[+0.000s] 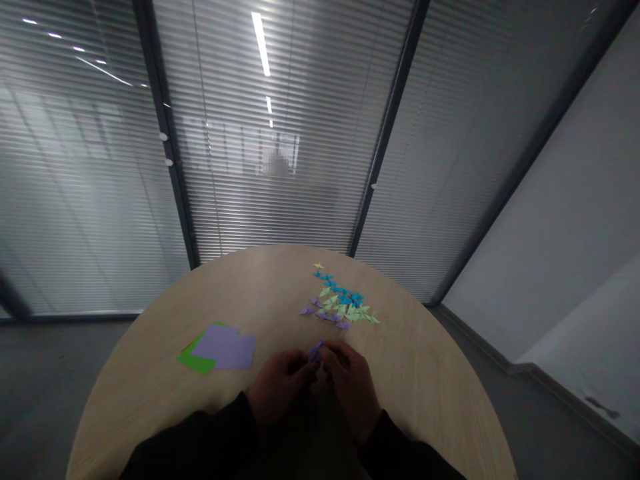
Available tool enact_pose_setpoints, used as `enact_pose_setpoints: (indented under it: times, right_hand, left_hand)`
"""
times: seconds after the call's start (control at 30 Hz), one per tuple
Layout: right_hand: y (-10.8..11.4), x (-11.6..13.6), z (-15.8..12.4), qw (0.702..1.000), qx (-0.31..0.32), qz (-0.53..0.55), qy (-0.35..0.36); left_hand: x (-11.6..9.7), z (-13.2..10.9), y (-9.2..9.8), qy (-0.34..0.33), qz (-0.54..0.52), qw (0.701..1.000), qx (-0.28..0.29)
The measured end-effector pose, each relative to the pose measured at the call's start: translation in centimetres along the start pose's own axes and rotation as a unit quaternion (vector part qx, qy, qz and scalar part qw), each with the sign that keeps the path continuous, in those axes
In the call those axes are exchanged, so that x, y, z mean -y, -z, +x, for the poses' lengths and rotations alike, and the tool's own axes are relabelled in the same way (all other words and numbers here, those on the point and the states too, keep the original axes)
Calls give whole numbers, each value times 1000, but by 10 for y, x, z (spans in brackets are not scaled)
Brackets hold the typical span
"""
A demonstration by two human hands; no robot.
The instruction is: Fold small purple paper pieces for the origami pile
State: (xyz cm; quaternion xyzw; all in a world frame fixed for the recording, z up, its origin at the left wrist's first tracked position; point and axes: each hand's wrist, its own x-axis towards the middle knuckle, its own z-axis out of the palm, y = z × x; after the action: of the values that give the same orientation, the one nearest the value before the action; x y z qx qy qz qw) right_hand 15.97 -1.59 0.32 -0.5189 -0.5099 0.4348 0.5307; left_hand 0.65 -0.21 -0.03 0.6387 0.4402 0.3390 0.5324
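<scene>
Head view: left hand (pixel 280 383) and right hand (pixel 351 383), fingers narrowed, pinch small purple folded paper (pixel 315 351) between them above desk (pixel 425 400), likely for control from both sides. Folded pieces (pixel 355 299) sit beyond, probably leaving hands room; loose sheets (pixel 225 348) lie left, seemingly within reach.

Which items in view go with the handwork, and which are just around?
Likely part of it:
purple folded piece, held by left hand and right hand
purple paper, green paper
small folded pieces

Just surroundings:
table
blinds
wall
</scene>
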Motion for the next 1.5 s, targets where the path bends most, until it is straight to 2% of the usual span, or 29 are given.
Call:
enact_pose_setpoints:
  times: [0.2,0.5,0.7,0.93,1.2,1.5]
  right_hand:
    - [-2,0,-1,1000,5,16,5]
    - [2,0,2,1000,1,4,-25]
    - [2,-3,2,998,39,38,-30]
    - [4,-1,3,999,22,31,-32]
    - [3,-2,2,998,3,54,-20]
    - [3,-4,3,998,39,43,-2]
  left_hand:
    - [2,1,1,-3,26,1000,4]
    - [-1,0,1,3,22,1000,8]
    - [-1,1,1,19,-19,1000,9]
    - [-5,-2,2,-2,39,999,12]
    - [-7,-3,1,-2,33,999,28]
    - [-4,-1,1,-5,50,999,-6]
